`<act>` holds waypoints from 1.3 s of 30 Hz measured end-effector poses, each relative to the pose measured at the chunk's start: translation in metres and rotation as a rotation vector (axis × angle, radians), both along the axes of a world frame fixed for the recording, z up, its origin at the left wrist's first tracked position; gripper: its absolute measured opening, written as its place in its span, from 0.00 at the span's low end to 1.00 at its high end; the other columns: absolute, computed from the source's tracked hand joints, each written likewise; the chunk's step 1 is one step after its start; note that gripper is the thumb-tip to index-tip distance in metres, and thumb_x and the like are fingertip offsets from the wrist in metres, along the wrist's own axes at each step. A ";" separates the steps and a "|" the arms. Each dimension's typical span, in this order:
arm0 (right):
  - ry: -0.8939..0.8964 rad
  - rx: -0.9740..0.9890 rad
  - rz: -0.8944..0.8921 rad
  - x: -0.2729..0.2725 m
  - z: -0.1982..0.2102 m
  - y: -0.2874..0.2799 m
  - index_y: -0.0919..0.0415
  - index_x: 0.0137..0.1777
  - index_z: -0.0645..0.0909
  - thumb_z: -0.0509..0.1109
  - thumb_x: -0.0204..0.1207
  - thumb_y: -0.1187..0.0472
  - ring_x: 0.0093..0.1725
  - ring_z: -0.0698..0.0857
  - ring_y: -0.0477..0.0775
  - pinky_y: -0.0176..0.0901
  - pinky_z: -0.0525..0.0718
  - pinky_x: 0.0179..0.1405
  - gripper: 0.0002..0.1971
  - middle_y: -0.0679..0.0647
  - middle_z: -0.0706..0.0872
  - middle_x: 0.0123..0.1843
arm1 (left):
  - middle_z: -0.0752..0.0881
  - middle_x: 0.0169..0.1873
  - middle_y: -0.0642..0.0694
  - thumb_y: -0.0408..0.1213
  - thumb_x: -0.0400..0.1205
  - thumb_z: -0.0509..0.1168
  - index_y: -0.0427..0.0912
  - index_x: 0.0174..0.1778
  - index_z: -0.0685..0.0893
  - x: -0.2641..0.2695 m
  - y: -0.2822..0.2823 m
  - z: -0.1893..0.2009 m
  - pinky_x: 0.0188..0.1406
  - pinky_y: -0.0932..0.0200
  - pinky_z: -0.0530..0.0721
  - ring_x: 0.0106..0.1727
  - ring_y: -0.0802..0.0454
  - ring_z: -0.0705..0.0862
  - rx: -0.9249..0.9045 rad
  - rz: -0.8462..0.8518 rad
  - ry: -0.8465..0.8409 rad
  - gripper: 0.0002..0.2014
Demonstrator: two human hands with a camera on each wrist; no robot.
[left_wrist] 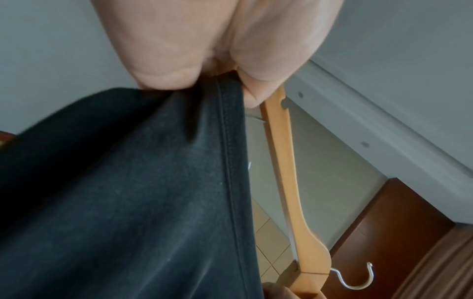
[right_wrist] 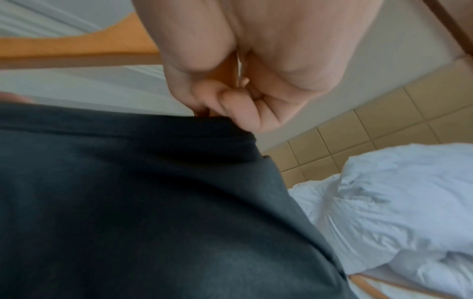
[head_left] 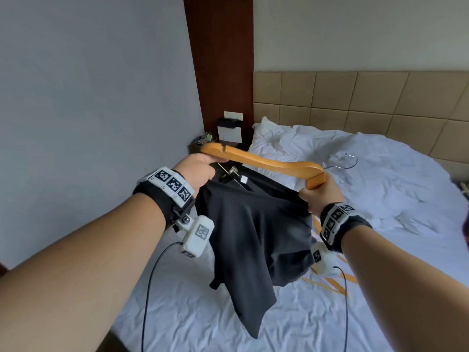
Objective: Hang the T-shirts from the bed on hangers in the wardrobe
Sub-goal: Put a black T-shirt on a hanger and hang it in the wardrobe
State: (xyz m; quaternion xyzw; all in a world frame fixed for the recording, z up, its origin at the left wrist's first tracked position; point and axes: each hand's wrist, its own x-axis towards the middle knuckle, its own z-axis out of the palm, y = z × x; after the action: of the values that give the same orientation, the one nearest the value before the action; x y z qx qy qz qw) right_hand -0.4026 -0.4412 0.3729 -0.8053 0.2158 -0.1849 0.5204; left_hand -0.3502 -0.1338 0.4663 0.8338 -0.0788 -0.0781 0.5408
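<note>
I hold a wooden hanger (head_left: 261, 162) level above the bed, its metal hook (head_left: 346, 161) pointing away to the right. A black T-shirt (head_left: 253, 237) hangs below it, bunched between my hands. My left hand (head_left: 203, 168) pinches the hanger's left end together with the shirt's hemmed edge (left_wrist: 225, 129). My right hand (head_left: 314, 194) grips the hanger's middle by the hook, with shirt fabric (right_wrist: 128, 202) under its curled fingers (right_wrist: 230, 109). In the left wrist view the hanger (left_wrist: 281, 161) runs down to the hook (left_wrist: 358, 279).
The bed (head_left: 380, 199) with a crumpled white duvet fills the right and front. A white cloth with orange stripes (head_left: 332, 283) lies on it beneath the shirt. A nightstand (head_left: 203, 143) with a dark box stands by the brown wall panel (head_left: 220, 72). Padded headboard (head_left: 355, 102) behind.
</note>
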 end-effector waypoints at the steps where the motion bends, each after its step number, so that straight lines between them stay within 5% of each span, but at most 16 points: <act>1: 0.017 -0.048 -0.006 -0.003 0.003 -0.003 0.58 0.55 0.71 0.74 0.72 0.63 0.21 0.76 0.56 0.38 0.75 0.14 0.16 0.59 0.77 0.34 | 0.91 0.54 0.45 0.30 0.59 0.59 0.50 0.46 0.92 0.000 0.001 0.000 0.73 0.47 0.78 0.63 0.44 0.85 0.027 0.052 -0.004 0.24; 5: 0.110 -0.209 -0.003 -0.015 0.016 -0.014 0.54 0.57 0.73 0.75 0.70 0.62 0.35 0.86 0.60 0.44 0.79 0.32 0.18 0.54 0.85 0.41 | 0.89 0.52 0.46 0.26 0.63 0.58 0.55 0.47 0.89 -0.006 0.005 0.001 0.75 0.46 0.77 0.64 0.42 0.84 -0.022 0.118 0.004 0.25; 8: 0.161 -0.282 -0.018 -0.023 0.026 -0.022 0.53 0.61 0.74 0.76 0.69 0.63 0.45 0.85 0.60 0.47 0.78 0.40 0.21 0.53 0.85 0.46 | 0.92 0.55 0.43 0.13 0.71 0.52 0.53 0.55 0.93 -0.003 0.009 -0.004 0.72 0.47 0.81 0.66 0.41 0.86 -0.079 -0.013 0.077 0.35; 11: 0.207 -0.353 -0.055 -0.034 0.035 -0.027 0.53 0.61 0.75 0.76 0.70 0.63 0.48 0.85 0.61 0.50 0.82 0.46 0.22 0.53 0.86 0.48 | 0.92 0.59 0.39 0.09 0.69 0.49 0.45 0.60 0.94 0.004 0.009 -0.006 0.76 0.44 0.79 0.67 0.39 0.87 -0.101 -0.164 0.116 0.39; 15: 0.261 -0.396 -0.103 -0.047 0.045 -0.028 0.52 0.62 0.74 0.77 0.71 0.63 0.48 0.84 0.60 0.49 0.80 0.46 0.21 0.51 0.84 0.46 | 0.92 0.59 0.41 0.09 0.70 0.51 0.55 0.50 0.97 0.026 0.005 -0.007 0.73 0.42 0.82 0.67 0.37 0.87 -0.051 -0.213 0.096 0.39; 19: 0.329 -0.441 -0.154 -0.055 0.060 -0.023 0.54 0.61 0.74 0.77 0.71 0.62 0.46 0.83 0.59 0.49 0.79 0.45 0.21 0.51 0.83 0.45 | 0.92 0.61 0.45 0.19 0.67 0.55 0.61 0.52 0.95 0.040 0.008 -0.003 0.71 0.40 0.84 0.66 0.37 0.87 0.046 -0.299 0.069 0.36; 24: 0.389 -0.501 -0.246 -0.064 0.078 -0.006 0.55 0.60 0.73 0.77 0.71 0.62 0.38 0.81 0.52 0.46 0.76 0.35 0.21 0.51 0.81 0.43 | 0.95 0.48 0.53 0.09 0.74 0.48 0.50 0.50 0.93 0.042 0.022 0.003 0.76 0.45 0.80 0.60 0.53 0.89 -0.008 -0.302 0.131 0.36; 26: 0.409 -0.516 -0.283 -0.067 0.081 0.007 0.55 0.60 0.72 0.77 0.71 0.62 0.36 0.78 0.49 0.46 0.74 0.34 0.21 0.50 0.80 0.42 | 0.94 0.50 0.51 0.11 0.79 0.50 0.46 0.53 0.92 0.041 0.025 0.008 0.76 0.49 0.79 0.54 0.57 0.90 0.054 -0.321 0.100 0.30; 29: 0.436 -0.548 -0.328 -0.074 0.086 0.027 0.57 0.61 0.73 0.77 0.71 0.62 0.36 0.78 0.51 0.46 0.73 0.34 0.21 0.50 0.79 0.41 | 0.89 0.60 0.47 0.27 0.86 0.60 0.42 0.61 0.92 0.041 0.031 0.013 0.68 0.54 0.80 0.63 0.47 0.86 0.316 -0.214 -0.085 0.17; 31: 0.447 -0.579 -0.335 -0.080 0.091 0.042 0.56 0.61 0.73 0.76 0.72 0.61 0.36 0.77 0.51 0.44 0.70 0.31 0.20 0.50 0.79 0.41 | 0.89 0.51 0.46 0.34 0.86 0.62 0.39 0.53 0.93 0.043 0.041 0.008 0.49 0.57 0.81 0.59 0.43 0.86 0.479 -0.178 -0.208 0.13; 33: 0.430 -0.614 -0.324 -0.085 0.095 0.059 0.55 0.60 0.74 0.75 0.72 0.60 0.35 0.75 0.47 0.42 0.65 0.29 0.18 0.48 0.80 0.41 | 0.86 0.36 0.43 0.37 0.83 0.63 0.38 0.37 0.86 0.049 0.051 0.001 0.31 0.57 0.72 0.43 0.40 0.86 0.569 -0.160 -0.229 0.11; 35: 0.390 -0.636 -0.322 -0.090 0.097 0.080 0.54 0.58 0.74 0.76 0.72 0.59 0.35 0.74 0.46 0.43 0.66 0.31 0.18 0.47 0.79 0.40 | 0.82 0.30 0.44 0.39 0.81 0.64 0.40 0.33 0.81 0.052 0.063 -0.007 0.27 0.57 0.67 0.33 0.44 0.81 0.617 -0.122 -0.227 0.11; 39: 0.357 -0.602 -0.350 -0.100 0.092 0.120 0.54 0.57 0.73 0.74 0.73 0.60 0.37 0.78 0.50 0.46 0.71 0.36 0.16 0.47 0.79 0.39 | 0.82 0.32 0.41 0.39 0.83 0.61 0.35 0.36 0.84 0.049 0.091 -0.013 0.27 0.55 0.66 0.32 0.46 0.78 0.644 -0.127 -0.299 0.14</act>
State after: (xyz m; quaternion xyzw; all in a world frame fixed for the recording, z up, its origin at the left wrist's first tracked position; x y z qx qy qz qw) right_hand -0.5029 -0.3207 0.4647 -0.8924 0.3732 -0.1830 0.1758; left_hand -0.3013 -0.0431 0.4529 0.9571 -0.1800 -0.0096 0.2270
